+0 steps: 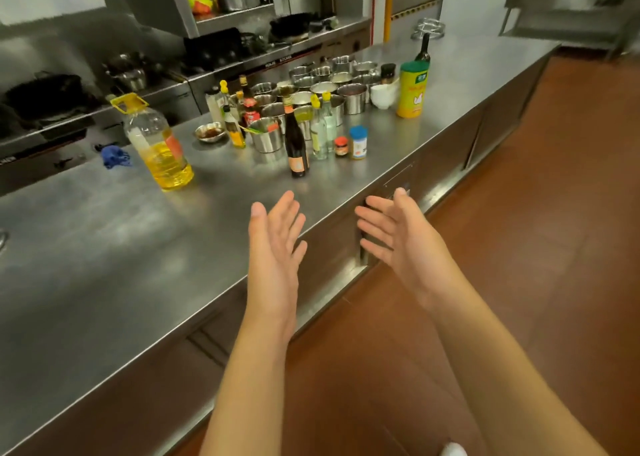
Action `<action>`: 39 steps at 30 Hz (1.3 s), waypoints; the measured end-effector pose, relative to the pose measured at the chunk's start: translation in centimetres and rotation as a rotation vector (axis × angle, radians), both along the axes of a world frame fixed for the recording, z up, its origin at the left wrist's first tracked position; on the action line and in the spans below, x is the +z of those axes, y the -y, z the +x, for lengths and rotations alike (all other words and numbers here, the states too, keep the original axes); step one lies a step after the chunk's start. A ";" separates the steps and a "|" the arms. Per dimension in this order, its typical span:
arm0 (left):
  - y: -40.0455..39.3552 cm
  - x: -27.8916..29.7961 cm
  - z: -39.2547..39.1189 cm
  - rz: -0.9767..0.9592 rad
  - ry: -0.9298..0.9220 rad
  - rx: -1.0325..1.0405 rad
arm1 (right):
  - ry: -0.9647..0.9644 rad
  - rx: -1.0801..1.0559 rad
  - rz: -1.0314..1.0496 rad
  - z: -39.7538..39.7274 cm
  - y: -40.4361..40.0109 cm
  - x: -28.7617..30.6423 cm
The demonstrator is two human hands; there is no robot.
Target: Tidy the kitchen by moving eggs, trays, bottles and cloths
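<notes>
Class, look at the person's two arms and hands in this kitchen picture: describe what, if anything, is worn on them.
Nothing is worn. The left hand and right hand are bare, with no gloves, rings, or wristbands visible. Both forearms are uncovered as far as the bottom edge of the picture, so no sleeve shows. The nails look short and unpainted.

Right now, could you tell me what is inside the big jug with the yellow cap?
The jug holds yellow oil, filling roughly its lower half; its label hides part of it.

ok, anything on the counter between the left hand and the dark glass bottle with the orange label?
Nothing: head view shows bare steel counter between left hand and dark glass bottle.
</notes>
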State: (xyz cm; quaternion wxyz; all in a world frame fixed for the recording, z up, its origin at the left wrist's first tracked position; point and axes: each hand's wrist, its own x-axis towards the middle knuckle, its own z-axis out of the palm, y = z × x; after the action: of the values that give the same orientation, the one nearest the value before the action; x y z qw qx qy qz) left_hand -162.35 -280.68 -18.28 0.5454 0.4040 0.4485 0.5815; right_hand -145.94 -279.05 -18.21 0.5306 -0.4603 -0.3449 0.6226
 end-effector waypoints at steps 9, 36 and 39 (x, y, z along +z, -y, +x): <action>-4.8 3.6 12.6 0.087 -0.103 0.026 | -0.070 0.036 0.127 12.0 -5.9 3.3; -30.7 0.2 48.3 0.058 -0.030 -0.599 | 0.037 -0.593 0.018 45.4 -21.4 -0.1; -34.8 1.1 52.5 0.081 0.000 -0.704 | 0.069 -0.700 0.017 48.0 -24.1 0.7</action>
State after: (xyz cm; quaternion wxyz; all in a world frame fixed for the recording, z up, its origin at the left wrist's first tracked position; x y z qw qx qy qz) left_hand -109.86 -245.89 -17.20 0.6960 0.5550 0.2584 0.3752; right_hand -97.93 -254.92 -17.50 0.7037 -0.5669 -0.1891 0.3844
